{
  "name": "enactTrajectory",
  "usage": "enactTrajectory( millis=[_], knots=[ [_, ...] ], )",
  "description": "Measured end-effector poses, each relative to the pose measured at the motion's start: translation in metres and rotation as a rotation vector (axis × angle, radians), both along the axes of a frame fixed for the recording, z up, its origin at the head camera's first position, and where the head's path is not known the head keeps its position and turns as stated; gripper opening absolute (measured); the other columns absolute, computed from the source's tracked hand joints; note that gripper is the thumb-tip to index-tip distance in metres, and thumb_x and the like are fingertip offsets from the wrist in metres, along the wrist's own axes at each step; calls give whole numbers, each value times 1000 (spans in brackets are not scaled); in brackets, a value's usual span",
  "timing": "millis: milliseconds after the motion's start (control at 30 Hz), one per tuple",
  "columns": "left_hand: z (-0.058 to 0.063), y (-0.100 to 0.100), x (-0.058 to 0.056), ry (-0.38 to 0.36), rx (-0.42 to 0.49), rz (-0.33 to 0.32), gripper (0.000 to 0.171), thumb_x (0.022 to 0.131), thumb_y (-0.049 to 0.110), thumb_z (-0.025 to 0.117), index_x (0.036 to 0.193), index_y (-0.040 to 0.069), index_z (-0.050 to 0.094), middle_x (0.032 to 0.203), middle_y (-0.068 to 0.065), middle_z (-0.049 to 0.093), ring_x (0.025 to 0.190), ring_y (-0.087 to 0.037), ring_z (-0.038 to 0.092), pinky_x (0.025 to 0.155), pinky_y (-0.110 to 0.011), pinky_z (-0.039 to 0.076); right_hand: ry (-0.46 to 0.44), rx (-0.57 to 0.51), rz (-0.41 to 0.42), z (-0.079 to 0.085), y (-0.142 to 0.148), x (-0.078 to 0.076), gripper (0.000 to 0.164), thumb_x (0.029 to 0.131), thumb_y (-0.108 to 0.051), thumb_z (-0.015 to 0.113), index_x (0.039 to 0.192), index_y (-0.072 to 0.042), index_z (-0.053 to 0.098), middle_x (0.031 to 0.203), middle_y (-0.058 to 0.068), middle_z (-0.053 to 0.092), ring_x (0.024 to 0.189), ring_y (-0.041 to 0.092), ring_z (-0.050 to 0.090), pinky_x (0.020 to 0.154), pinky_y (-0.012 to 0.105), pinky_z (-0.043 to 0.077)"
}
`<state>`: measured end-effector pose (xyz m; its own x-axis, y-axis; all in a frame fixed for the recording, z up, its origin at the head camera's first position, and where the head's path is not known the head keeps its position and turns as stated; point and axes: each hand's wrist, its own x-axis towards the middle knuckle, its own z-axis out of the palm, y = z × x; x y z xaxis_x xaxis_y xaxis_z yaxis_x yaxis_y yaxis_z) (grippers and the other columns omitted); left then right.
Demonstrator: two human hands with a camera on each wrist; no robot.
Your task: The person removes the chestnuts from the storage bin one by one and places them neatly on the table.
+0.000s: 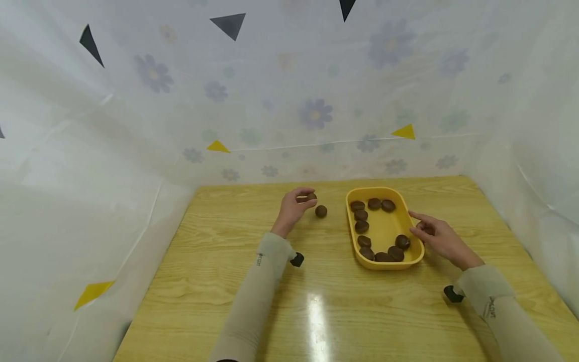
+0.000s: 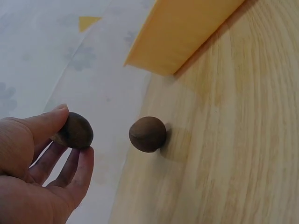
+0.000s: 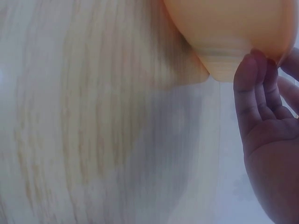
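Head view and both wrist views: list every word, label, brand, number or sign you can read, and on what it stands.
Left sleeve: dark lettering near the cuff, too small and blurred to read.
Right sleeve: dark lettering near the cuff, also too small to read.
Yellow tray, brown nuts, table, flowered sheet: no text visible.
Triangular patches on the sheet: plain.
Both wrist views: no text visible.
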<state>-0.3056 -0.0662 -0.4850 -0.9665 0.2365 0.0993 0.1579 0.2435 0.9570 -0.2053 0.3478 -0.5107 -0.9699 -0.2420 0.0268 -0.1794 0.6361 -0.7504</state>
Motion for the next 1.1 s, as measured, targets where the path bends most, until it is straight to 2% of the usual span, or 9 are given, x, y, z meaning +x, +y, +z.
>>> enactTrajectory(
  millis=[167,433,733,933,1100],
  knots=[
    [-12,-4,-1,-18,-24,19,34,99,14,72,133,13,69,134,-11,65,124,-32,64,101,-46,57,-10,-8,-1,0,-1,0,62,110,-33,54,161,-4,35,101,13,63,80,12,59,64,28,48],
    [-27,-7,-3,-48,-68,40,38,100,13,71,137,4,66,135,-13,65,123,-32,64,100,-46,57,-27,-43,1,-1,-3,1,63,110,-32,55,162,-5,33,101,13,63,82,12,63,66,28,50],
    [-36,-9,-3,-53,-146,52,37,101,12,69,136,3,65,136,-15,65,125,-34,63,103,-47,55,-29,-42,-6,-2,-5,2,63,110,-33,54,162,-5,33,103,14,63,81,12,61,67,27,50],
    [-43,-9,-5,-27,-174,35,36,102,12,67,136,2,65,137,-16,65,125,-36,64,106,-46,54,-18,-32,-10,-3,-6,1,63,110,-32,55,162,-4,33,102,13,63,80,12,61,65,28,49],
    [-43,-8,-5,-25,-182,65,34,103,14,67,135,3,66,133,-16,67,123,-35,64,104,-47,55,-22,-28,-10,-1,-5,1,63,110,-33,54,162,-4,33,102,13,63,81,12,62,67,28,50]
  ],
)
